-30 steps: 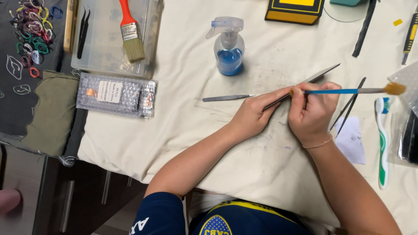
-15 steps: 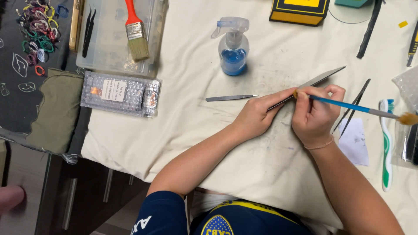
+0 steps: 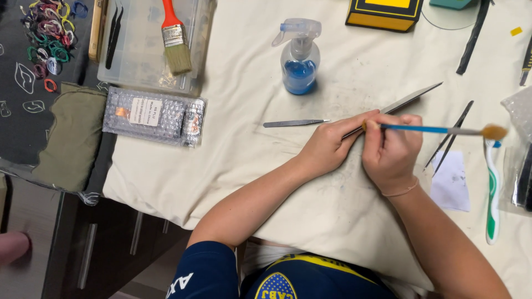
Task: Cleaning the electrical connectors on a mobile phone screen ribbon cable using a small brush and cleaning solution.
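My right hand point(image 3: 392, 150) grips a blue-handled fine paintbrush point(image 3: 438, 130) whose brown bristle tip point(image 3: 493, 132) points right. My left hand point(image 3: 332, 145) rests on the white cloth point(image 3: 310, 210) and pinches the near end of a thin flat grey metal strip point(image 3: 410, 98) that runs up to the right. The two hands sit side by side, almost touching. A pair of silver tweezers point(image 3: 293, 123) lies on the cloth just left of my left hand.
A spray bottle with blue liquid point(image 3: 300, 61) stands behind the hands. A bubble-wrapped part point(image 3: 152, 115), a clear tray point(image 3: 138, 61) with a red-handled brush point(image 3: 174, 39), black tweezers point(image 3: 450, 138), a green toothbrush point(image 3: 491, 194), a yellow box point(image 3: 385, 12) and coloured bands point(image 3: 44, 39) surround them.
My right hand has swung the paintbrush, so its bristle tip sits higher and the handle lies nearly level. The left hand stays on the metal strip.
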